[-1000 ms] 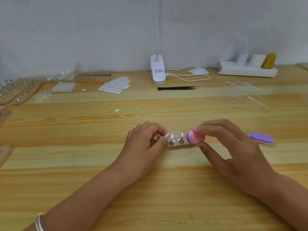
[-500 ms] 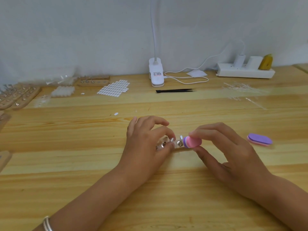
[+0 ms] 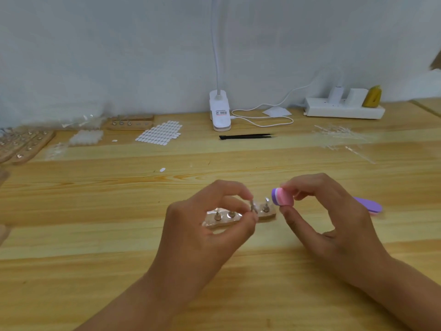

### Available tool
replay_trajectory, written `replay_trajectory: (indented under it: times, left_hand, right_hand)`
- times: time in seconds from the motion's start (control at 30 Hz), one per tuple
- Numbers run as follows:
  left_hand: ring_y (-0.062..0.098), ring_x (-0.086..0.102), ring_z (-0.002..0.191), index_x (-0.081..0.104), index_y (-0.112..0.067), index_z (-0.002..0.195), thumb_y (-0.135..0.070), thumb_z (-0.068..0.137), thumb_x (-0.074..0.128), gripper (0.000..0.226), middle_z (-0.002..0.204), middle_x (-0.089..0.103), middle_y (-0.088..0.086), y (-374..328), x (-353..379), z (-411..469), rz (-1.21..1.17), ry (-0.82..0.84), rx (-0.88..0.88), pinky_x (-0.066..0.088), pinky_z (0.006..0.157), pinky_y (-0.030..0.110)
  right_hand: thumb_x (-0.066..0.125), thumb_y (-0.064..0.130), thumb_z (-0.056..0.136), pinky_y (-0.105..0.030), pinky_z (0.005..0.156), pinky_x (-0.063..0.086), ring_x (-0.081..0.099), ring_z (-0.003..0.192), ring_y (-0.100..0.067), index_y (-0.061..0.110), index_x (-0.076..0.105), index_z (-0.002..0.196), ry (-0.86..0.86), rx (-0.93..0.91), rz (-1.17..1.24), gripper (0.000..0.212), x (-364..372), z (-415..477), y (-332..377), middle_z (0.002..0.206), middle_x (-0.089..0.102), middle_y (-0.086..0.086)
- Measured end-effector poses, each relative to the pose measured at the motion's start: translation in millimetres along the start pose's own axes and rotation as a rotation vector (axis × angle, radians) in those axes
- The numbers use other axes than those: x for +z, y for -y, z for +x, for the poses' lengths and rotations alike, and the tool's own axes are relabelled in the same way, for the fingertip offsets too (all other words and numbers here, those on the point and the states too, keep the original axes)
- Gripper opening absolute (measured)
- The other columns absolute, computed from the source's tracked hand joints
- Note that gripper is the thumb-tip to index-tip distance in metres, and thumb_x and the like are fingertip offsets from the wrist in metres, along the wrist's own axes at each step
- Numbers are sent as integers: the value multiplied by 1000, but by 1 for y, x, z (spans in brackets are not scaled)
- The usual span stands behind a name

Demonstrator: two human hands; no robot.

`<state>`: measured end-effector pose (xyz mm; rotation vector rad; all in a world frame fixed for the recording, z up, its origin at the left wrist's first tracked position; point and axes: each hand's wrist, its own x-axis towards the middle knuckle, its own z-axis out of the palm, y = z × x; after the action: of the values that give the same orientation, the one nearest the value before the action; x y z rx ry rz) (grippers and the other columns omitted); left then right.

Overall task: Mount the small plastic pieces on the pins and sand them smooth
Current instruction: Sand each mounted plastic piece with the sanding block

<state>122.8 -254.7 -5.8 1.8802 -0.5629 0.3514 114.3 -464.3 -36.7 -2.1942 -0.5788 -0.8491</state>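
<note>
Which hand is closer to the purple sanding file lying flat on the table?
Right. The right hand, pinching the pink sanding block, is just left of the purple file, hiding its end. The left hand is farther left, pinching a pin on the wooden block.

This is a small handicraft workbench. A long pale pine table [image 3: 95, 235] stands against a bare grey wall [image 3: 119, 56] and carries a white clip-on gooseneck lamp [image 3: 220, 111], a white power strip [image 3: 343, 111], black tweezers [image 3: 245, 136], tiny white oval plastic pieces [image 3: 160, 133] in rows and pin-studded wooden blocks [image 3: 23, 144].
</note>
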Motion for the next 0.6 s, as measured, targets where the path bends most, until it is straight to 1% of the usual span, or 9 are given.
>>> replay_trajectory:
  times: [0.07,0.13,0.17,0.23,0.3,0.33,0.43,0.5,0.6]
  left_hand:
    - [4,70,75,71,-31,88,-17,73,77,21,73,73,-13,-1,-1,2,-85,8,-50,45,71,4]
    - [9,70,73,72,-32,90,-18,75,76,21,73,74,-8,1,-1,2,-186,39,-94,49,71,10]
    - [10,71,72,72,-32,91,-18,76,76,21,74,74,-6,2,-1,2,-221,58,-108,50,71,13]
    - [11,71,73,73,-34,94,-19,78,75,23,76,75,-5,2,0,1,-245,93,-126,51,72,15]
    - [11,72,76,73,-36,96,-22,78,75,23,79,76,-6,3,2,-1,-258,121,-149,51,71,15]
    - [11,72,77,74,-36,97,-25,78,76,22,80,76,-5,3,3,-2,-276,135,-162,52,71,15]
    - [14,74,82,74,-35,100,-35,77,74,23,83,76,-4,3,5,-4,-342,166,-200,56,74,23]
    - [12,73,81,75,-34,100,-35,76,75,23,83,77,-3,3,6,-4,-391,180,-234,57,74,24]
    - [11,74,81,77,-29,100,-25,77,79,24,84,77,-1,3,7,-4,-467,206,-284,55,73,19]
  right_hand:
    - [60,21,90,-15,85,44,62,93,-13,16,62,107,-4,36,45,18,-1,0,4,102,63,12]
    - [59,20,87,-14,85,44,63,95,-14,21,58,106,1,83,153,19,-1,0,9,101,62,14]
    - [57,18,86,-17,85,47,64,95,-16,23,56,106,12,103,229,20,0,-2,13,100,62,11]
    - [51,15,85,-29,82,50,63,92,-21,23,50,106,50,109,341,22,2,-5,20,97,61,7]
    - [43,13,85,-36,75,48,57,85,-22,23,46,107,105,87,360,24,3,-7,27,95,56,4]
    - [40,13,85,-34,73,47,54,83,-20,23,45,109,129,77,350,26,4,-8,31,96,53,5]
    - [38,12,85,-14,74,39,48,83,-8,16,45,110,164,11,251,26,5,-6,35,94,44,13]
    - [42,18,91,-9,74,37,46,82,-3,19,45,109,154,20,173,18,7,-4,36,92,40,17]
    - [46,27,99,-6,74,37,49,82,0,24,46,109,103,50,106,11,11,-3,34,93,41,20]
